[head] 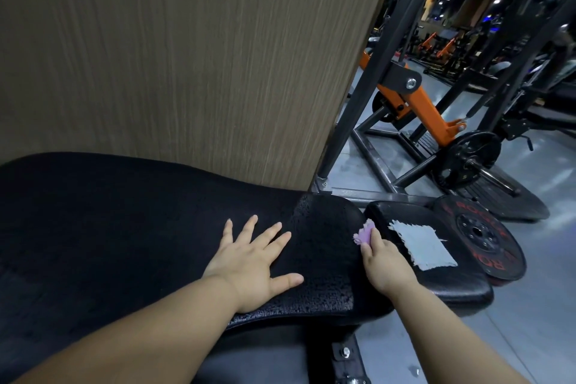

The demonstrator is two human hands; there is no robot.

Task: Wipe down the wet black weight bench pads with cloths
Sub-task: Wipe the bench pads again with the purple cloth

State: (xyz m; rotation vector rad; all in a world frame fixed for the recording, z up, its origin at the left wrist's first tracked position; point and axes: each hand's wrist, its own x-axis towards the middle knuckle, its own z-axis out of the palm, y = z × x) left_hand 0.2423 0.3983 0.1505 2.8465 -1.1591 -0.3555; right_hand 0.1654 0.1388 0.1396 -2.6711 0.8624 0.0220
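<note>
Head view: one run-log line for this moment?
left hand flat on large pad | right hand pinches purple cloth at its wet end | grey cloth on small pad

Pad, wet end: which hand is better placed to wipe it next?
Right. The right hand already grips the purple cloth at the beaded wet end of the pad. The left hand lies flat on the pad with no cloth, so it likely serves better as a brace.
</note>
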